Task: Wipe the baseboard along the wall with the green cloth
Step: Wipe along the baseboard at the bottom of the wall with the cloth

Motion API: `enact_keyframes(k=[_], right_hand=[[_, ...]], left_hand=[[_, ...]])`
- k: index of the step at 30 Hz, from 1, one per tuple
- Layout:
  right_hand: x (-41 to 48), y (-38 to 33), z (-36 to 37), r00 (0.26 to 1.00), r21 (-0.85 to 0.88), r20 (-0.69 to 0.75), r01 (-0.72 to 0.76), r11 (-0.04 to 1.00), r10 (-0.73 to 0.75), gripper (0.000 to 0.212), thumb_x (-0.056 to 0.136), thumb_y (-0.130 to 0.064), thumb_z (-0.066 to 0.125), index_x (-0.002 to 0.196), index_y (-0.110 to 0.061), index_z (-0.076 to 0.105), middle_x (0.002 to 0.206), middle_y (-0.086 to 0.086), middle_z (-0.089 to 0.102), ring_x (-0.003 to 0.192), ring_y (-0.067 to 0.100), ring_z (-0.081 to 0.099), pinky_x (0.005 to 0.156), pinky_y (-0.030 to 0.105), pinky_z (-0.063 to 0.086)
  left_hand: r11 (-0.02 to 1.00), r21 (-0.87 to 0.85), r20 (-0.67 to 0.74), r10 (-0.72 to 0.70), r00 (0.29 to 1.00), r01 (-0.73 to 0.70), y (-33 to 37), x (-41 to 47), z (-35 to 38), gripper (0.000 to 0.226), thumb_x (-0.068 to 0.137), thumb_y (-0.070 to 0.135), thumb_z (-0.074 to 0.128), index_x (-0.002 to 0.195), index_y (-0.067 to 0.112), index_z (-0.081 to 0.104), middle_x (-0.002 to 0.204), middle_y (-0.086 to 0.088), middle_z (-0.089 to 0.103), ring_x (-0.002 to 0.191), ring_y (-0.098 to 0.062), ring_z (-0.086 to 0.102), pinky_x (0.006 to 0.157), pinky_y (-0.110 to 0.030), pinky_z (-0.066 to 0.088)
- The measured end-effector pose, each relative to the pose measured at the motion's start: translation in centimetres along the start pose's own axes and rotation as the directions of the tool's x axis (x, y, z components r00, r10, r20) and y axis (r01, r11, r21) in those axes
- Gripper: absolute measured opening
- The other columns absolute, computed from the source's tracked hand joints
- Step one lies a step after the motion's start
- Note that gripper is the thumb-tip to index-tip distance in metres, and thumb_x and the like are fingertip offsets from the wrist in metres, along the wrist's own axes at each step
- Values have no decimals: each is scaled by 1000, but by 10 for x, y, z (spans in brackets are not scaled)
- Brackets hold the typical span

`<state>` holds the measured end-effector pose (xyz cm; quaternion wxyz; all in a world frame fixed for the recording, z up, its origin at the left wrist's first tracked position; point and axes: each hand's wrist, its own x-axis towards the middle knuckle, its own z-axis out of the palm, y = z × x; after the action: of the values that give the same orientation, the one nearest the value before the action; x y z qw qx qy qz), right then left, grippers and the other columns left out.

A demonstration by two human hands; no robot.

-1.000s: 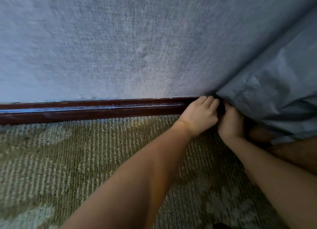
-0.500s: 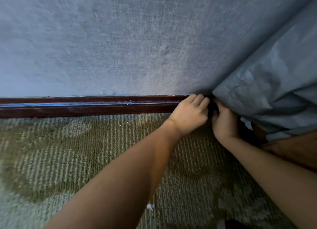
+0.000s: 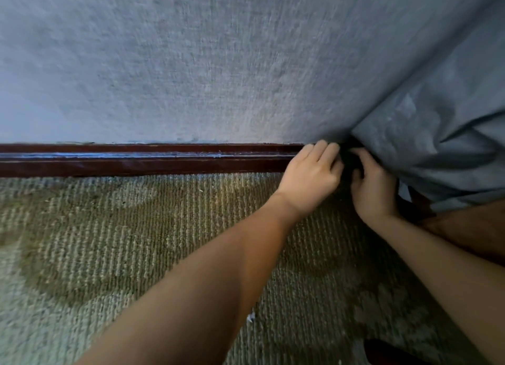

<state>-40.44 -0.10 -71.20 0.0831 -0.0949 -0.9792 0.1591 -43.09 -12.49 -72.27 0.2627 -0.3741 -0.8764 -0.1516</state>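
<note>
Little has moved since 1 s ago: the left hand (image 3: 311, 179) and right hand (image 3: 374, 190) stay bunched at the right end of the baseboard (image 3: 136, 160), though the right now shows more of its fingers from under the hanging grey-blue fabric (image 3: 437, 146). Between the 2 hands sits the green cloth (image 3: 348, 162), nearly black in shadow, against the baseboard where wall (image 3: 191, 64) meets carpet (image 3: 109, 241). Right-hand fingers curl round it in a narrow grip. Left-hand fingers bend against it; whether that grip holds it I cannot tell.
</note>
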Motion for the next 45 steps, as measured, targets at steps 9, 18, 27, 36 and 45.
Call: enact_keyframes(k=[9, 18, 27, 36, 45], right_hand=[[16, 0, -5, 999, -60, -8, -41, 997, 40, 36, 88, 6, 42, 121, 3, 54, 127, 26, 51, 120, 34, 43, 96, 25, 17], [13, -9, 1, 999, -18, -22, 26, 999, -26, 38, 88, 4, 43, 126, -1, 52, 132, 21, 49, 125, 31, 39, 104, 26, 16], [11, -21, 13, 993, 82, 10, 118, 990, -119, 38, 88, 5, 47, 124, -1, 54, 130, 23, 50, 124, 35, 41, 108, 36, 22], [-7, -28, 14, 943, -81, 70, 332, 940, -327, 28, 71, 12, 61, 96, 2, 62, 103, 28, 50, 91, 41, 50, 78, 43, 45], [-4, -26, 20, 962, -12, -4, 274, 962, -274, 33, 76, 12, 56, 107, 3, 63, 108, 29, 50, 91, 44, 51, 78, 44, 47]], left_hand=[[986, 45, 50, 159, 986, -161, -9, 23, 6, 27, 75, 3, 48, 56, 6, 67, 69, -9, 66, 61, -25, 62, 54, -28, 45], [971, 85, 89, 216, 972, -224, -25, 13, -2, 28, 75, 4, 46, 60, 7, 69, 71, -6, 67, 63, -23, 62, 56, -28, 46], [956, 136, 79, 252, 964, -261, -46, -5, -18, 33, 77, 6, 42, 65, 9, 72, 75, -5, 69, 66, -20, 64, 59, -25, 47], [969, 123, 69, 206, 976, -213, -48, -37, -20, 25, 79, 3, 47, 67, 4, 70, 71, -8, 65, 61, -23, 61, 56, -28, 45], [977, 116, 108, 164, 981, -176, -44, -30, -15, 27, 78, 3, 44, 69, 3, 70, 74, -10, 66, 64, -25, 62, 57, -28, 46]])
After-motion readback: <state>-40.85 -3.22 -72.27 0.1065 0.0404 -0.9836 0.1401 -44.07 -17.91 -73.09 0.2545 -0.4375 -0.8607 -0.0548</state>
